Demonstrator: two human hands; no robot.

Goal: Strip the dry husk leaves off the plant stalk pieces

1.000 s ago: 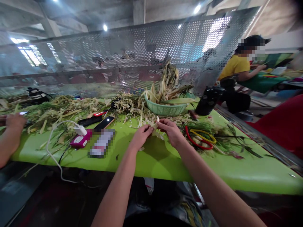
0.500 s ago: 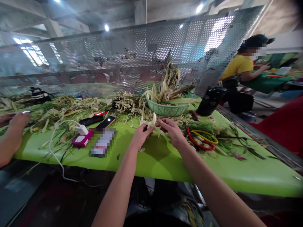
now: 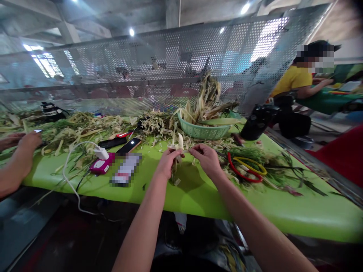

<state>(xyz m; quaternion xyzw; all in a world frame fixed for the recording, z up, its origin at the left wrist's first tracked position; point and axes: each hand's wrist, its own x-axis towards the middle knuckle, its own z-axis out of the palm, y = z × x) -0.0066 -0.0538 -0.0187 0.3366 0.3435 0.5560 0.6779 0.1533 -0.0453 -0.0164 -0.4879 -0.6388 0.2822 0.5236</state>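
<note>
My left hand (image 3: 168, 161) is closed around a pale corn husk piece (image 3: 180, 141), whose tip stands up above the thumb while loose ends hang below the fingers. Just to its right, my right hand (image 3: 207, 158) is closed in a pinch at the husk's edge, and a thin strip appears to run between the two hands. Behind them sits a light green plastic basket (image 3: 204, 132) heaped with dried corn husks (image 3: 208, 96). Beyond my right wrist lie a red plastic loop and a yellow one (image 3: 256, 164).
A green table (image 3: 195, 200) carries scattered husk scraps (image 3: 85, 124). On the left are phones (image 3: 129, 145), a magenta power block (image 3: 102, 164) and a white cable. A black camera-like object (image 3: 256, 121) stands right. A co-worker's hands (image 3: 28, 141) reach in from the left. A perforated metal panel stands behind.
The view has shifted slightly. My right hand has drawn a little away from the left, and more loose husk now hangs under my left hand.
</note>
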